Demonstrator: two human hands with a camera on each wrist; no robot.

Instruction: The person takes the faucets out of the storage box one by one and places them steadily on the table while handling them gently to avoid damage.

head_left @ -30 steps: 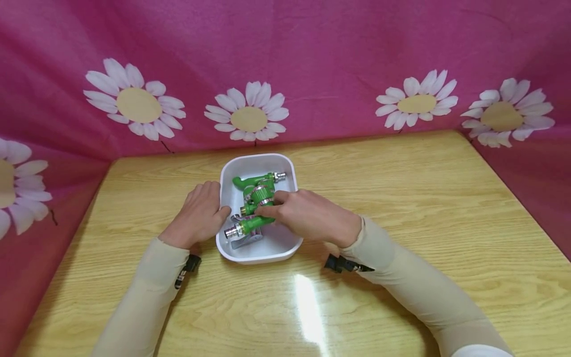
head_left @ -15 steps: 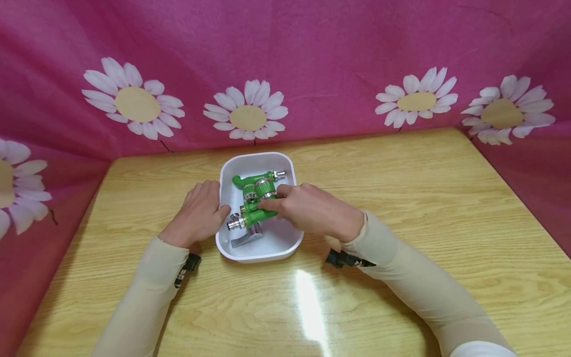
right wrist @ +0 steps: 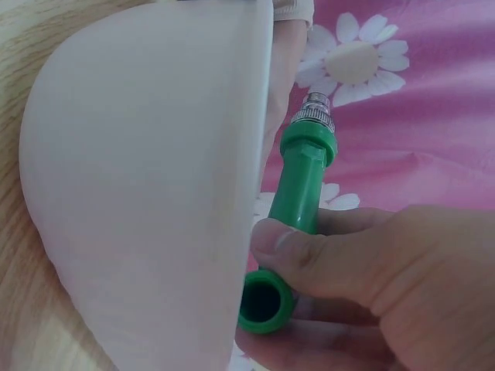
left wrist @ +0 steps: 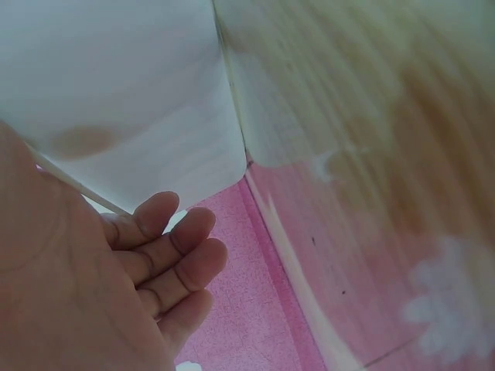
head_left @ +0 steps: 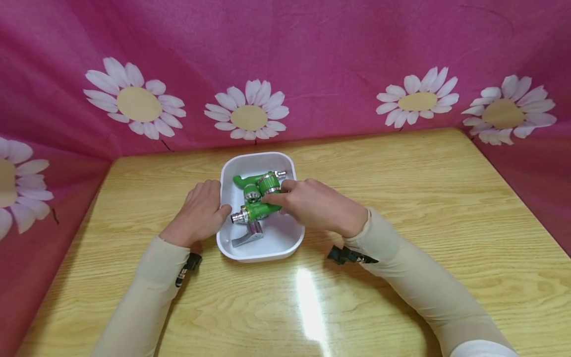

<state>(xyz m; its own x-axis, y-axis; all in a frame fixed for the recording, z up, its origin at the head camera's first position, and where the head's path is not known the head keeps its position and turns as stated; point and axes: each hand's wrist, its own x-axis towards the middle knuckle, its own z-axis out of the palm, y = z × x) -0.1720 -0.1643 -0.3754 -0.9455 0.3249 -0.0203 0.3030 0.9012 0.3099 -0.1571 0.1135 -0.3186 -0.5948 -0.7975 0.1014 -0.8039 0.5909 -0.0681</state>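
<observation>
My right hand (head_left: 315,204) holds a green tap (head_left: 259,211) over the white tub (head_left: 267,255); its silver nozzle points left. In the right wrist view the thumb (right wrist: 288,246) presses on the tap's green body, near its round open spout end. My left hand (head_left: 196,214) grips the tub's left rim, thumb over the edge. The left wrist view shows its curved fingers (left wrist: 186,251) at the outer wall. A ribbed green knob (head_left: 269,182) with chrome rings sits just beyond the right fingertips. Another green tap (head_left: 246,180) lies at the tub's far end, partly hidden by the knob.
Inside the tub, a silver lever (head_left: 248,238) lies near the front left. The tub stands on a wooden table (head_left: 401,208). A pink cloth (head_left: 334,64) with white daisies hangs behind the table and along its sides.
My right hand has moved slightly away from me and to the right, with the tap and ribbed knob shifting along. More of the silver lever shows. The left hand stays on the rim.
</observation>
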